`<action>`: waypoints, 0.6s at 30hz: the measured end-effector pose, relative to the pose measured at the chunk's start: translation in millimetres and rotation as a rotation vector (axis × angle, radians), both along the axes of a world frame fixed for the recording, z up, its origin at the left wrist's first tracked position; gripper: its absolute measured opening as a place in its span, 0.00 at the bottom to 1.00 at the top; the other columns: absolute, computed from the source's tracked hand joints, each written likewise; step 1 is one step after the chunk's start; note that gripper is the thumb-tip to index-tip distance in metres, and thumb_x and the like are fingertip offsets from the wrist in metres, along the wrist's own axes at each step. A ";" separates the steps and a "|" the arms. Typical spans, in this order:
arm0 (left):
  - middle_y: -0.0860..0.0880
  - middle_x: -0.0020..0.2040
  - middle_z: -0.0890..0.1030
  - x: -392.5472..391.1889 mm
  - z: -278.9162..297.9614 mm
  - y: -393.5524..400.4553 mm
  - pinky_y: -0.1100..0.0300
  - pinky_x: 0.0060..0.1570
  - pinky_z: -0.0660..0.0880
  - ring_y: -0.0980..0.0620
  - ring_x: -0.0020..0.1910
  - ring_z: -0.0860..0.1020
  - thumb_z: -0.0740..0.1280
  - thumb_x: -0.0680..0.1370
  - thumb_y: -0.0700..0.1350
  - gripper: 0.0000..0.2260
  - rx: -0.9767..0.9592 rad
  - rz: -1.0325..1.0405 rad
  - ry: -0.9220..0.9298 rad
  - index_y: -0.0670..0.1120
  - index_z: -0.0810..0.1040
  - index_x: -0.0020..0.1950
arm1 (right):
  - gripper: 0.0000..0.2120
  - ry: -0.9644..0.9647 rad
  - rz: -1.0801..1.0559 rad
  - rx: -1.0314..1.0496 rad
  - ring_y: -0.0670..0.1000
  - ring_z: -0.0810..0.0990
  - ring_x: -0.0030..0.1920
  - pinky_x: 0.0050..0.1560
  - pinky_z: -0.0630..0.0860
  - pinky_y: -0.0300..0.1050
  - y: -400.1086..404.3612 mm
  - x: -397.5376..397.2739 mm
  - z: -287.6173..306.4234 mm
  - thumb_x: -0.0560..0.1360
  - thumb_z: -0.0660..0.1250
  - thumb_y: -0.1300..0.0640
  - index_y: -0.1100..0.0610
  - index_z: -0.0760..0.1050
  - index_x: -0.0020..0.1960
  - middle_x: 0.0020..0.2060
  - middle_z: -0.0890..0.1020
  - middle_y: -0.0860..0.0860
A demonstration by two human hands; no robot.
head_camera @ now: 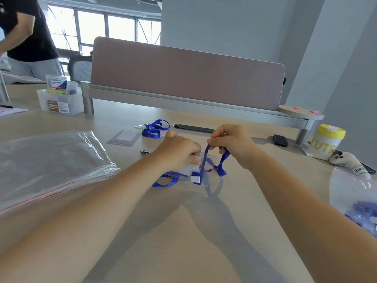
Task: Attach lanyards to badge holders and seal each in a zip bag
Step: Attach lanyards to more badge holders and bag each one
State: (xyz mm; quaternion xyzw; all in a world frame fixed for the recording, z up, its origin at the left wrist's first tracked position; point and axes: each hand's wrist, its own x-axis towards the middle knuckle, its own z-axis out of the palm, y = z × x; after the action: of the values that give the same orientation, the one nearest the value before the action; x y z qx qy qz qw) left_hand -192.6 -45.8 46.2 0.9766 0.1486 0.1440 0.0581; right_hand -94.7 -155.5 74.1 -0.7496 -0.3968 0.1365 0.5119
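My left hand (179,152) grips a clear badge holder (188,170) just above the wooden table. My right hand (230,142) pinches a blue lanyard (221,166) whose strap loops down across the holder, past a small white clip piece (196,179). Part of the strap trails under my left wrist. A second blue lanyard (155,128) lies coiled farther back, beside another clear badge holder (124,137) lying flat. A stack of clear zip bags (49,160) with a red seal line lies at the left.
A zip bag (355,197) holding blue lanyards lies at the right edge. A yellow-lidded cup (326,140), a plush toy (346,161) and a small black case (280,140) stand back right. A pink divider (187,76) runs along the back. A plastic box (59,99) and a standing person (26,31) are far left.
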 end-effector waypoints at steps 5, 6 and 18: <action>0.46 0.52 0.80 3.7 -1.2 4.0 0.57 0.53 0.60 0.44 0.54 0.73 0.59 0.78 0.50 0.12 0.100 0.086 -0.073 0.45 0.77 0.52 | 0.12 -0.057 0.037 -0.007 0.48 0.67 0.25 0.31 0.67 0.40 -1.9 -4.9 2.4 0.72 0.63 0.70 0.55 0.70 0.35 0.30 0.76 0.53; 0.45 0.51 0.80 4.6 -1.1 4.5 0.57 0.50 0.60 0.44 0.52 0.74 0.59 0.78 0.50 0.12 0.098 0.106 -0.102 0.44 0.77 0.51 | 0.11 -0.049 0.036 0.003 0.46 0.68 0.23 0.31 0.67 0.40 -2.9 -5.3 1.9 0.72 0.63 0.70 0.56 0.70 0.36 0.28 0.77 0.51; 0.55 0.32 0.69 6.8 5.0 10.6 0.58 0.39 0.67 0.51 0.37 0.70 0.65 0.75 0.44 0.13 -0.284 0.044 -0.375 0.50 0.73 0.60 | 0.11 -0.021 0.052 -0.062 0.42 0.67 0.19 0.27 0.67 0.37 -4.6 -7.3 -14.4 0.75 0.63 0.63 0.55 0.71 0.34 0.19 0.78 0.44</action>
State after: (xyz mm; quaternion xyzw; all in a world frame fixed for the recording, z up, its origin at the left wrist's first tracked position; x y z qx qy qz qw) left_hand -185.7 -35.2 51.2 0.9114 0.1752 0.3016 0.2183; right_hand -102.0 -160.1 59.6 -0.7560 -0.4170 0.1543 0.4805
